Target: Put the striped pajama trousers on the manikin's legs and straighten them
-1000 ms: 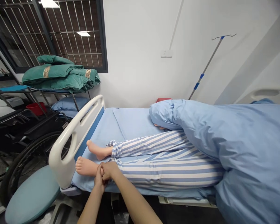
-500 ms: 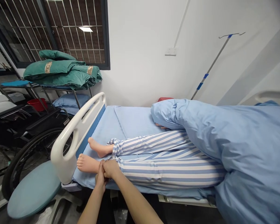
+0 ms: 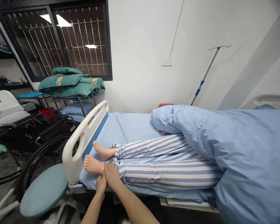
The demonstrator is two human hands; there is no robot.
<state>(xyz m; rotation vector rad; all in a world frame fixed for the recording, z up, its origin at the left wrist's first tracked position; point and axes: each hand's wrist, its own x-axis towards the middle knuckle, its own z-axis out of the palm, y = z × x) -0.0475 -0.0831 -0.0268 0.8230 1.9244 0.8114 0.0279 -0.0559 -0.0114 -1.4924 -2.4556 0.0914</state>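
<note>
On the bed lies a figure in blue-and-white striped pyjama trousers (image 3: 172, 171); whether it is a person or a mannequin I cannot tell. The nearer bare foot (image 3: 93, 165) points left toward the footboard. My right hand (image 3: 112, 176) lies over the ankle by the gathered trouser cuff, its fingers spread on top. Beside it, lower and to the left, my left hand (image 3: 101, 185) is against the near side of the same ankle; its fingers are mostly hidden. The farther foot (image 3: 104, 151) rests behind, untouched.
A white footboard (image 3: 72, 155) stands left of the feet. A bunched blue quilt (image 3: 193, 133) covers the upper body. Left of the bed are a round stool (image 3: 45, 189), a wheelchair (image 3: 40, 155) and a rack of green bedding (image 3: 70, 87). An IV pole (image 3: 206, 74) rises behind.
My right hand has gone from closed to lying spread over the ankle. My left hand has lowered slightly beside it. The camera view has shifted up and to the left.
</note>
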